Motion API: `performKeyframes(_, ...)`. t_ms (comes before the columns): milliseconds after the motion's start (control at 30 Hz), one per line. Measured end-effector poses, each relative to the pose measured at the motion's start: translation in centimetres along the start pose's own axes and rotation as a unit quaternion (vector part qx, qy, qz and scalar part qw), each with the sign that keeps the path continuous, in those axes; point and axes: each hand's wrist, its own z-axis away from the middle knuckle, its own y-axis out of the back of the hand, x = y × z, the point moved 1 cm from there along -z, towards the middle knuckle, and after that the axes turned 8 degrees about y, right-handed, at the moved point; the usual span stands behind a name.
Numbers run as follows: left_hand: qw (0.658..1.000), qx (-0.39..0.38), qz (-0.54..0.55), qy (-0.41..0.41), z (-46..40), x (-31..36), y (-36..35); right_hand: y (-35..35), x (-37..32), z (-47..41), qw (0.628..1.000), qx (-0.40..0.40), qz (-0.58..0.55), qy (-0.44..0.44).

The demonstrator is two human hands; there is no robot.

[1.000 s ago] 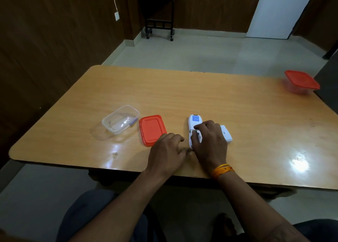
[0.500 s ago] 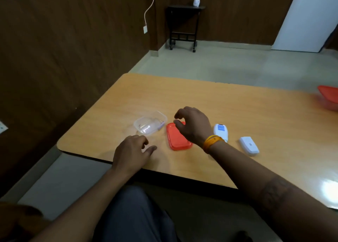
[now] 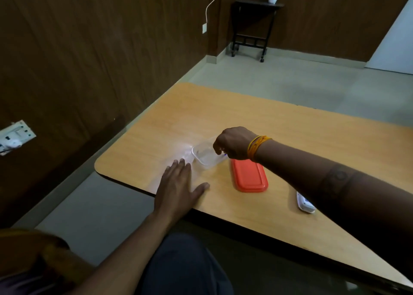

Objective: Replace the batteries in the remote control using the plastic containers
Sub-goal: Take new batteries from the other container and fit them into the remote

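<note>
A clear plastic container (image 3: 205,156) stands open near the left corner of the wooden table (image 3: 234,114). My right hand (image 3: 233,143), with orange bangles on the wrist, hovers over it with its fingers curled down into it. A small blue thing shows at the fingertips; whether it is gripped I cannot tell. My left hand (image 3: 180,183) lies flat on the table just in front of the container, fingers spread, holding nothing. The red lid (image 3: 249,176) lies to the right of the container. The white remote control (image 3: 304,203) is half hidden behind my right forearm.
The table's rounded left corner and near edge run close to my left hand. A wood-panelled wall with a white socket plate (image 3: 16,136) is on the left. A black side table (image 3: 252,24) stands at the far wall.
My right hand left the remote and moved left, past the red lid, to the clear container. My left hand opened flat beside the container. The view turned left.
</note>
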Motion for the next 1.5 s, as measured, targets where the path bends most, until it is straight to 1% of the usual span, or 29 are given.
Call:
performKeyframes(133, 1.000, 0.004, 0.004, -0.005, -0.1, -0.3, -0.5, 0.2, 0.0, -1.3, 0.997, -0.061, 0.033, 0.033)
performKeyframes(267, 1.000, 0.013, 0.004, -0.008, -0.2, -0.6, -1.0, 0.0, 0.4, -2.0, 0.995, -0.067, 0.040, 0.055)
performKeyframes(367, 1.000, 0.016, 0.002, -0.008, -0.3, -0.6, -1.1, -0.1, 0.9, -2.1, 0.996, -0.057, 0.025, 0.069)
performKeyframes(467, 1.000, 0.013, -0.003, -0.007, -0.2, -0.5, -1.0, -0.3, 1.3, -2.2, 0.997, -0.046, 0.006, 0.064)
performKeyframes(767, 1.000, 0.002, -0.007, 0.000, -0.2, -0.2, -0.6, -1.3, 1.0, -3.2, 0.993, 0.000, -0.117, 0.001)
performKeyframes(867, 1.000, 0.000, -0.007, -0.005, -0.2, -0.2, -0.5, -1.5, 1.0, -2.9, 0.985, 0.033, -0.169, -0.020)
performKeyframes(933, 1.000, 0.008, -0.009, -0.008, -0.2, -0.2, -0.3, -1.5, 1.1, -2.3, 0.975, 0.083, -0.203, -0.033)
performKeyframes(1000, 0.999, 0.024, -0.024, -0.012, -0.3, -0.2, -0.1, -1.4, 1.1, -1.3, 0.959, 0.153, -0.235, -0.041)
performKeyframes(1100, 0.996, 0.039, -0.082, -0.017, 0.0, 0.8, 1.0, -1.5, 0.9, 0.9, 0.918, 0.255, -0.295, -0.073)
performKeyframes(1200, 0.988, 0.013, -0.150, -0.034, 0.5, 2.7, 2.6, -1.9, 0.5, 3.6, 0.880, 0.330, -0.325, -0.107)
performKeyframes(1267, 0.984, -0.019, -0.172, -0.051, 1.0, 4.4, 3.5, -2.3, 0.4, 5.5, 0.851, 0.367, -0.346, -0.145)
performKeyframes(1333, 0.979, -0.049, -0.180, -0.087, 2.0, 6.7, 4.0, -2.8, 0.4, 7.7, 0.820, 0.388, -0.376, -0.189)
performKeyframes(1433, 0.974, -0.081, -0.150, -0.147, 4.1, 10.8, 3.7, -4.0, 0.4, 11.9, 0.768, 0.409, -0.428, -0.243)
performKeyframes(1500, 0.973, -0.079, -0.116, -0.181, 5.0, 13.5, 3.1, -4.9, 0.3, 15.0, 0.727, 0.429, -0.455, -0.283)
